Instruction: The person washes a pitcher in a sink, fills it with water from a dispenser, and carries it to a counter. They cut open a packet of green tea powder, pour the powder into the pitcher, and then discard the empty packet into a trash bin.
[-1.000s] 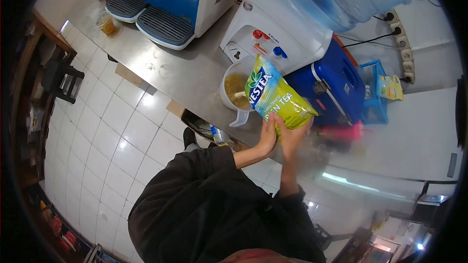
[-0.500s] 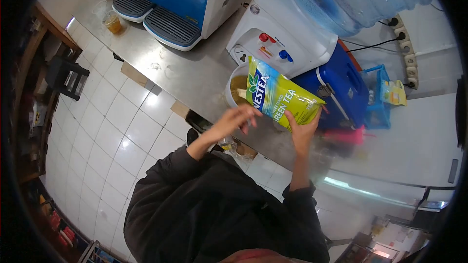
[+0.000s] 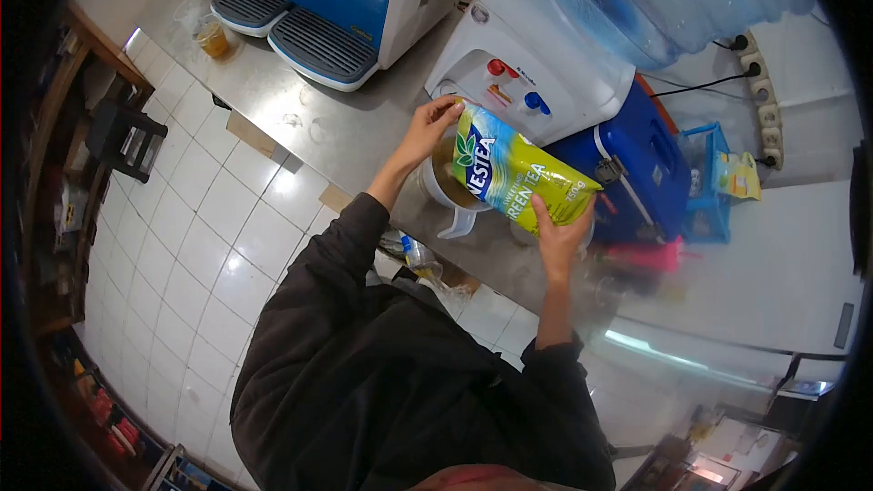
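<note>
A green and yellow Nestea green tea bag (image 3: pixel 523 173) is tilted over a white pitcher (image 3: pixel 458 220) with brown contents. My right hand (image 3: pixel 564 235) grips the bag's lower right end. My left hand (image 3: pixel 431 127) has its fingers closed on the bag's top left corner, above the pitcher's rim. The pitcher stands on the metal counter (image 3: pixel 368 118) with its handle toward me, and the bag hides part of its opening.
Behind the pitcher is a white water dispenser (image 3: pixel 564 82) with a large bottle on top. A blue cooler box (image 3: pixel 637 164), a blue basket (image 3: pixel 707 209) and a pink object (image 3: pixel 650 255) are to the right. A drink machine (image 3: pixel 323 45) and a plastic cup (image 3: pixel 215 40) are on the left.
My left hand has moved up from beside the pitcher to the bag's top corner and taken hold of it. The pitcher's handle now shows. The bag has shifted slightly left.
</note>
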The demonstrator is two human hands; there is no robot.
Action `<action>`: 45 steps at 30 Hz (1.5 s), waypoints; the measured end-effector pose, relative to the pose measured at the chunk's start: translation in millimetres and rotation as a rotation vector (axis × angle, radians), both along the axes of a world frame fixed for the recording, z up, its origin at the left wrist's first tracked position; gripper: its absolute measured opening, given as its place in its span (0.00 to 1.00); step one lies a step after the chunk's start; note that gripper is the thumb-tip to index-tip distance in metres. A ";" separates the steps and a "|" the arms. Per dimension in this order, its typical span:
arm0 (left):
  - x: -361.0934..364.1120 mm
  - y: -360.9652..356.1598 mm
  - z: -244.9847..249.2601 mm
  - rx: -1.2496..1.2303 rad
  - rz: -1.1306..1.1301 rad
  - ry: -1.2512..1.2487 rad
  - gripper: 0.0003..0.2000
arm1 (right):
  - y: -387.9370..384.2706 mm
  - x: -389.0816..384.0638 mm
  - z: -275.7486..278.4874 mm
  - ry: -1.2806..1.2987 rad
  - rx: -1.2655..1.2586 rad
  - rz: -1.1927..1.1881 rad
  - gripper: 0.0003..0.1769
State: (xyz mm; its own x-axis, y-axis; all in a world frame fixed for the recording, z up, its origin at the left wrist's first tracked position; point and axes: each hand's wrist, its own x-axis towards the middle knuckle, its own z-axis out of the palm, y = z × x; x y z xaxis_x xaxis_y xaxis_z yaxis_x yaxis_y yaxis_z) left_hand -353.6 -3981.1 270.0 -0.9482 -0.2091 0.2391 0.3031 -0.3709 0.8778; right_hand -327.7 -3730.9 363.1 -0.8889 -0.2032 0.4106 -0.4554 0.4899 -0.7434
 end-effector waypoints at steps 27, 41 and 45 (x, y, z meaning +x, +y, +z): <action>-5.5 3.2 -4.1 -0.042 0.219 -0.086 0.13 | -9.0 13.8 14.1 0.098 0.057 -0.131 0.30; -7.8 5.9 -4.7 -0.023 0.234 -0.081 0.14 | -0.2 7.7 12.2 0.129 0.009 -0.045 0.23; -9.9 6.4 -8.3 -0.025 0.236 -0.066 0.14 | 1.0 8.6 15.2 0.183 0.047 -0.069 0.13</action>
State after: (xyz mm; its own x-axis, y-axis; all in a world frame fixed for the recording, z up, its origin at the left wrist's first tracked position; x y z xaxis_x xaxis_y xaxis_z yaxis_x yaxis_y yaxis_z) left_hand -363.5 -3974.6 261.8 -0.8876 -0.4215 0.1858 0.3201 -0.2743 0.9068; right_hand -319.1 -3729.9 378.3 -0.8125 -0.1673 0.5584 -0.5452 0.5568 -0.6266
